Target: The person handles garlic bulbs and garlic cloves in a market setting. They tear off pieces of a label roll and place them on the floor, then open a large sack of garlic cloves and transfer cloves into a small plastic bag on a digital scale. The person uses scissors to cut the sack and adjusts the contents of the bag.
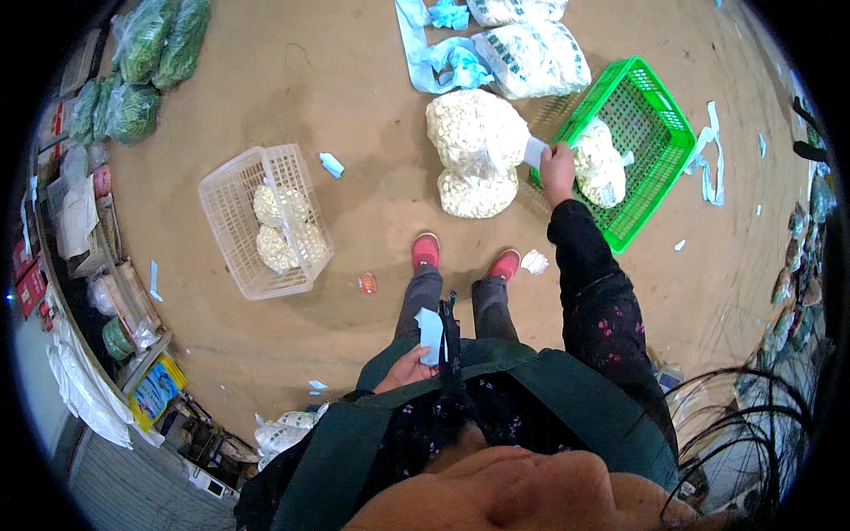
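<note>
Out to the front right, my right hand (pixel 558 174) pinches a small white paper slip (pixel 535 152). The slip touches or lies just before a clear plastic bag (pixel 477 129) packed with small whitish produce pieces, perhaps peeled garlic cloves. A second full bag (pixel 478 192) sits against it on the near side. Beside my right wrist stands a green plastic crate (pixel 657 186) with filled bags (pixel 601 166) inside. Close to my waist, my left hand (pixel 406 369) holds a pale blue paper strip (pixel 430 334); some of its fingers are hidden.
A whitish plastic crate (pixel 229 226) at left contains bagged pieces (pixel 275 245). Larger printed sacks (pixel 534 60) and blue backing strips (pixel 425 60) lie ahead. Bagged green vegetables (pixel 149 46) are at far left. Paper scraps (pixel 332 165) litter the floor near my red shoes (pixel 425 249).
</note>
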{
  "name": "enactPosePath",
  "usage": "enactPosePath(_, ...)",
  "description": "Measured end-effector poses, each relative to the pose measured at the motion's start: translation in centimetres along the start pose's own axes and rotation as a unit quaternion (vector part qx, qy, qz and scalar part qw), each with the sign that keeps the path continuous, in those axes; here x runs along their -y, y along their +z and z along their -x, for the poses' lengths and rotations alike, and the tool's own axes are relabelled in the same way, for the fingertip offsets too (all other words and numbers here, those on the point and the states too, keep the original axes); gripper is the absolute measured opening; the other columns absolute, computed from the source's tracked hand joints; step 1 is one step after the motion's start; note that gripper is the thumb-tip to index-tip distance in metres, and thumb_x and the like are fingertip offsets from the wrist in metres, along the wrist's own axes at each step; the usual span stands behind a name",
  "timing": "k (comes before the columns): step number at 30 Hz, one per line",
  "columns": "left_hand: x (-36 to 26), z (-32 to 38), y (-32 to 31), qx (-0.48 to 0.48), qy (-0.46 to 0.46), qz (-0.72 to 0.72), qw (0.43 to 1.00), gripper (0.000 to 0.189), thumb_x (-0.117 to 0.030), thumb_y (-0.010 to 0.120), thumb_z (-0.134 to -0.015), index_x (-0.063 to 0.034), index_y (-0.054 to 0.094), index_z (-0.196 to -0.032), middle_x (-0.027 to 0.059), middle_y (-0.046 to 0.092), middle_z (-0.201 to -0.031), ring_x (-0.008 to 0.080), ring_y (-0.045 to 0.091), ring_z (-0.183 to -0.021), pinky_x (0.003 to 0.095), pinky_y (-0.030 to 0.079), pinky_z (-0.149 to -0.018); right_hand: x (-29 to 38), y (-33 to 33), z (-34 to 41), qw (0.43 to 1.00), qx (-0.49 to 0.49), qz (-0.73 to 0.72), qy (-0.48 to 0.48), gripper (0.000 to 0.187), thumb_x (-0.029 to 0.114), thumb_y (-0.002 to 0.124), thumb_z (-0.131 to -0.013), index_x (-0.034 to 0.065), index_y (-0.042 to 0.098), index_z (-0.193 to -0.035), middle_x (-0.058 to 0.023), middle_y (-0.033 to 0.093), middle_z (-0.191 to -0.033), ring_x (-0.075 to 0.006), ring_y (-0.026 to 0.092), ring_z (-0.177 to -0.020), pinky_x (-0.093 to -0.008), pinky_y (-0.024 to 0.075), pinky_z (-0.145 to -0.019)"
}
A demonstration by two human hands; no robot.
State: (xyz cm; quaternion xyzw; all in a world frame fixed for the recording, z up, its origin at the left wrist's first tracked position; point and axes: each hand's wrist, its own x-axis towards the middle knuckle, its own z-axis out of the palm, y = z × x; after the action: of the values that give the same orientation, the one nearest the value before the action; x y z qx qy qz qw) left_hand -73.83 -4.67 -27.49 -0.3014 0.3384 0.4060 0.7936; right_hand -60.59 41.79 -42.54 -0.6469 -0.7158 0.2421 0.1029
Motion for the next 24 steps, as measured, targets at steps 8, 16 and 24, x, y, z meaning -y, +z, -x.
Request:
enactPosePath(8, 1.6, -1.9, -5.1, -0.047, -0.026, 0.157, 0.986, 0.042, -0.021, 0.044, -0.091, -0.0039, 0.037, -0.128, 0.0108, 0.053, -0.117, 0.0225, 0.052, -0.105, 0.0408, 0.040, -0.093, -0.5, 8.3, -5.6, 0.966, -0.074, 0.153, -0.195, 0.011, 0.015, 0.053, -0.075, 0.0052, 0.050, -0.080, -0.0139, 0.053, -0.083, -0.0330, 0.051, -0.081, -0.0446, 0.0424, -0.069)
enactPosePath(16, -0.3, -1.6, -4.3, -0.039, -0.035, 0.174, 0.983, 0.040, -0.016, 0.045, -0.089, -0.0012, 0.040, -0.125, 0.0125, 0.053, -0.116, 0.0233, 0.052, -0.105, 0.0400, 0.039, -0.094, 3.4, 14.9, 8.3, 0.986, 0.047, 0.028, -0.156, 0.062, 0.015, 0.063, -0.070, 0.0047, 0.040, -0.126, -0.0249, 0.033, -0.129, -0.0409, 0.033, -0.118, -0.0477, 0.0307, -0.096)
enactPosePath(24, -1.5, -1.5, -3.0, -0.029, -0.034, 0.160, 0.986, 0.038, -0.012, 0.047, -0.087, 0.0015, 0.043, -0.123, 0.0142, 0.054, -0.116, 0.0241, 0.053, -0.106, 0.0392, 0.038, -0.096, 1.5, 11.4, 4.0, 0.996, 0.001, 0.037, -0.076, 0.070, 0.030, 0.064, -0.072, 0.0106, 0.033, -0.132, -0.0195, 0.029, -0.134, -0.0415, 0.026, -0.123, -0.0521, 0.0274, -0.096)
